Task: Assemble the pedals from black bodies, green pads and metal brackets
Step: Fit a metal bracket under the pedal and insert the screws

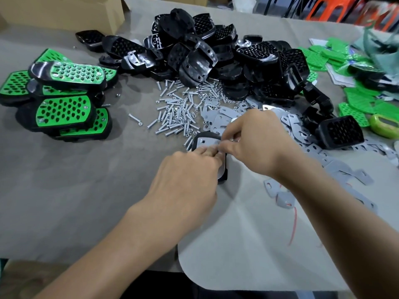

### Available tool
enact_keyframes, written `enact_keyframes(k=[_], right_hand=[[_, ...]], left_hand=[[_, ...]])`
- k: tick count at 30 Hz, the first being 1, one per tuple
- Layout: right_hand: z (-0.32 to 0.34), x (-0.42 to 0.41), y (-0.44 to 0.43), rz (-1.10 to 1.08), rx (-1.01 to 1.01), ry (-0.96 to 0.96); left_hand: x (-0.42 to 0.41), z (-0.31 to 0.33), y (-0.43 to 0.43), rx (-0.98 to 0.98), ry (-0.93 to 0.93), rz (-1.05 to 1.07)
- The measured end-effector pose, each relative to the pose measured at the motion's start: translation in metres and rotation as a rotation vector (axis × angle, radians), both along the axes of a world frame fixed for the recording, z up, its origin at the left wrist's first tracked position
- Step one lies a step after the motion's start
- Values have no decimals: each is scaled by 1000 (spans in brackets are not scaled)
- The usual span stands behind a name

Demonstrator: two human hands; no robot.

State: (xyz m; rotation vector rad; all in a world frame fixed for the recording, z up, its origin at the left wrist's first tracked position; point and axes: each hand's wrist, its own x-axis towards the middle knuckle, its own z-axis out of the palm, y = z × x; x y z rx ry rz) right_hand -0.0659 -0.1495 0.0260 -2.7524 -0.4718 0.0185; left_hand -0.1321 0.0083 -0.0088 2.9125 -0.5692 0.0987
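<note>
A black pedal body [223, 175] lies on the table at centre, with a grey metal bracket [205, 140] laid on its far end. My left hand [185, 175] grips the body from the near side, its fingers curled over the top. My right hand [257, 141] pinches something small at the bracket; what it holds is hidden by the fingertips. Finished pedals with green pads [64, 108] are stacked at the left. A heap of black bodies [216, 50] fills the back centre. Loose green pads [354, 104] lie at the right.
Screws and nuts [177, 108] are scattered just beyond my hands. Grey brackets [302, 130] spread to the right and along my right forearm. A cardboard box [64, 11] stands at the back left. A green tape dispenser [386, 124] sits at the right edge.
</note>
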Motion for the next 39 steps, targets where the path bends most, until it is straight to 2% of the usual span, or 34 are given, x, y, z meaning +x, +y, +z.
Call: enact_keyframes(k=[3,6,7,12,14,17,20,25,29,32,34,36,39], right_hand=[[-1,0,0,59,21,-34],[-2,-1,-3,-54,282,10],[-4,0,-3,-87,303,28],[-5,0,3,-41,154,47],[-3,0,3,-5,206,54],[-1,0,0,-102,369,80],[-7,-1,-1,-160,202,30],[-4,0,3,-12,92,2],[4,3,12,-1,316,-40],[8,19,34,51,380,-5],[7,41,47,25,320,20],[4,65,54,-37,156,3],[-6,89,61,25,-57,2]], left_hand=[[1,-1,1,-2,4,12],[1,-2,1,-14,1,15],[1,-2,1,-16,2,17],[0,-3,1,2,-1,1],[1,-3,1,3,-10,-15],[2,-3,1,-5,-9,-18],[1,-4,1,-9,0,-14],[2,-5,0,-6,-17,-20],[0,-4,-1,3,-35,-17],[-1,-2,0,3,-37,0],[-3,0,0,2,-37,8],[-4,2,0,2,-49,18],[-3,5,0,4,-37,43]])
